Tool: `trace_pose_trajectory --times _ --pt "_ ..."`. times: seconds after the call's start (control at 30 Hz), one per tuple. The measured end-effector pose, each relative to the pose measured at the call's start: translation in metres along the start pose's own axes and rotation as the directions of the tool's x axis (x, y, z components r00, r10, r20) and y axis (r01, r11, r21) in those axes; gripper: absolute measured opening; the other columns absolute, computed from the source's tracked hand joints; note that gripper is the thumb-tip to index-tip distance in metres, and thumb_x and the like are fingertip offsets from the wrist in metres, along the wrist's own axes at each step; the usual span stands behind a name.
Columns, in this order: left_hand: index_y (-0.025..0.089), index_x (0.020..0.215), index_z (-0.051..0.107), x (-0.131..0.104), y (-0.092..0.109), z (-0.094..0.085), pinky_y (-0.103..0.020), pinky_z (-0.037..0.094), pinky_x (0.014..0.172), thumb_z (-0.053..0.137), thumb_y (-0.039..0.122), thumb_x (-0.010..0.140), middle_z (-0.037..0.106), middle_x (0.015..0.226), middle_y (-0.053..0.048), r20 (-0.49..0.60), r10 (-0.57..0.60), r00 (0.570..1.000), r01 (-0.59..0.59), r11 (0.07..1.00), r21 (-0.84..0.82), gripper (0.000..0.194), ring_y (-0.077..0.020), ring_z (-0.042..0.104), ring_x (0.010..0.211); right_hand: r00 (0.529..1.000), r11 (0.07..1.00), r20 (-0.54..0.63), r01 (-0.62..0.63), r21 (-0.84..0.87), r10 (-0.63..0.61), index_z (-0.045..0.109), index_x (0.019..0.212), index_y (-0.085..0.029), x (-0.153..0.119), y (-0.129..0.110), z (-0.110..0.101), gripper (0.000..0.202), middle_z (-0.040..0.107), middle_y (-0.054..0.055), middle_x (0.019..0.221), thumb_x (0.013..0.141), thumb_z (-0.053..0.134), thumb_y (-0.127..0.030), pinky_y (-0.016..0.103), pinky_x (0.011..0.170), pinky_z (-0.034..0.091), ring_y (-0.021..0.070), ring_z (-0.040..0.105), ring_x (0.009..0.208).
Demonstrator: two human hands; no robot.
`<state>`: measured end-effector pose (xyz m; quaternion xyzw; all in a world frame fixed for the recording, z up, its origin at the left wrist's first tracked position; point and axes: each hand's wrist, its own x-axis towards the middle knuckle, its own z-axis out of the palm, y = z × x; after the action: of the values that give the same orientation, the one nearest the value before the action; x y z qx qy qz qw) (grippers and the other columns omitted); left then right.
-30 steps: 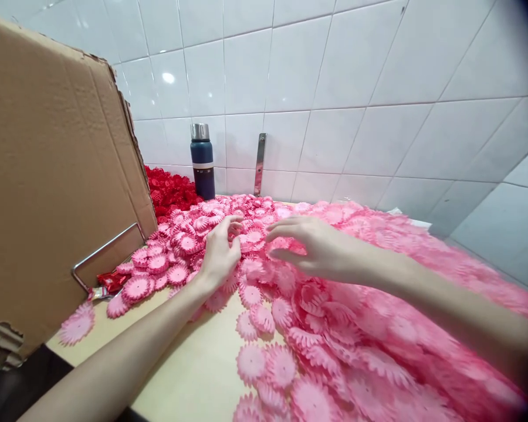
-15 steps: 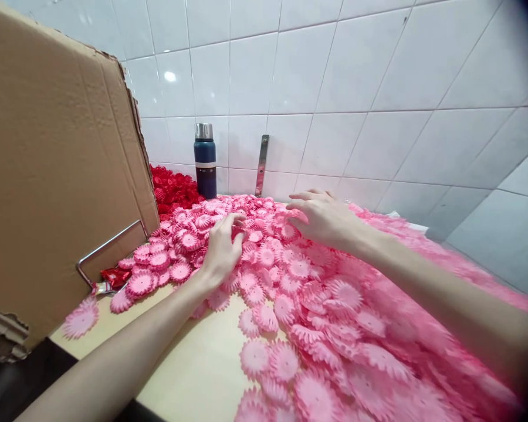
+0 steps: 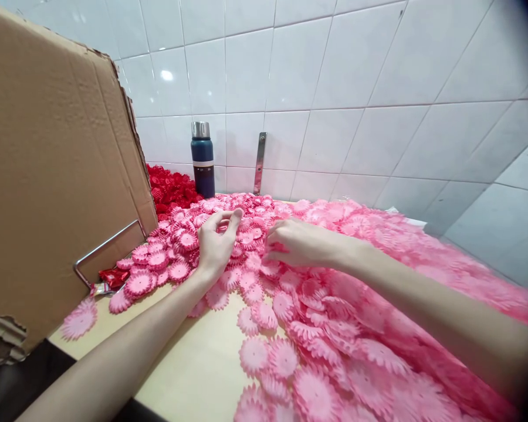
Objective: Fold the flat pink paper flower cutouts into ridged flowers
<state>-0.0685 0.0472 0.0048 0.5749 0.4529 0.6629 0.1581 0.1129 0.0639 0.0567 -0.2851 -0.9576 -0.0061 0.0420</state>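
Over the middle of a heap of pink scalloped paper flower discs [image 3: 254, 353], my left hand [image 3: 215, 241] is raised with its thumb and fingertips brought together. Whatever lies between them is too small or hidden to make out. My right hand [image 3: 297, 241] hovers just to its right, back of the hand up, its fingers bent toward the left hand. A gap shows between its thumb and fingers, with pink discs visible behind. The two hands are apart from each other.
A large cardboard box [image 3: 61, 164] stands at the left, beside a bent metal wire frame [image 3: 108, 245] and a small red wrapper [image 3: 113, 276]. Behind are red discs [image 3: 171, 186], a blue bottle [image 3: 202, 158] and a metal strip [image 3: 260, 164] against the tiled wall [image 3: 343, 64]. Pale tabletop [image 3: 198, 363] shows in front.
My right hand has come down and to the left, nearer my left hand, its fingers more bent. My left hand has shifted slightly left, its thumb now up against the fingertips.
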Motion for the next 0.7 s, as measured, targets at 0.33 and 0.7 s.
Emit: trace_pose_trajectory --times 0.33,0.7 --pt "0.018 0.099 0.06 -0.003 0.003 0.001 -0.029 0.049 0.079 0.055 0.019 0.083 0.064 0.105 -0.006 -0.037 -0.005 0.999 0.006 1.0 0.021 0.017 -0.0159 0.06 0.09 0.936 0.943 -0.209 -0.312 -0.114 0.284 0.065 0.078 -0.013 0.039 0.016 0.016 0.018 0.067 0.015 0.081 0.083 0.054 -0.026 0.031 0.056 0.037 0.0248 0.062 0.072" --pt "0.025 0.101 0.063 -0.011 0.02 -0.005 -0.033 0.048 0.063 0.045 0.022 0.086 0.07 0.089 -0.001 0.134 -0.061 0.989 0.008 0.93 0.367 0.024 -0.0192 0.063 0.073 0.787 0.931 -0.519 -0.186 0.314 0.332 0.069 0.084 -0.015 0.013 0.027 -0.015 0.017 0.072 0.008 0.082 0.082 0.053 -0.02 0.028 0.067 0.05 0.0175 0.065 0.075"
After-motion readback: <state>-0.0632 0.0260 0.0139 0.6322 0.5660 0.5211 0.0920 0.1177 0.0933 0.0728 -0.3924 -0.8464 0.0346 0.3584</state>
